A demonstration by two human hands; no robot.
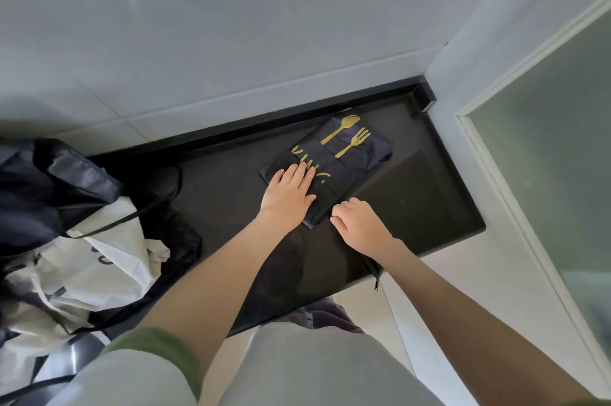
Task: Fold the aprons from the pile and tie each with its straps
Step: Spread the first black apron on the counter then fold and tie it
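A black apron (350, 154) with a gold spoon, fork and lettering lies folded into a rectangle on the dark countertop (423, 194). My left hand (289, 194) rests flat on its near left part, fingers spread, pressing it down. My right hand (358, 227) sits at the apron's near right corner with fingers curled, seemingly pinching a thin black strap (373, 268) that runs under the hand and hangs over the counter's front edge. A pile of black and white aprons (76, 240) lies at the left.
White tiled walls (264, 41) close the counter at the back and right. A frosted glass door (555, 157) stands at the far right. Black straps loop out of the pile across the counter's left part. The counter's front edge runs just below my forearms.
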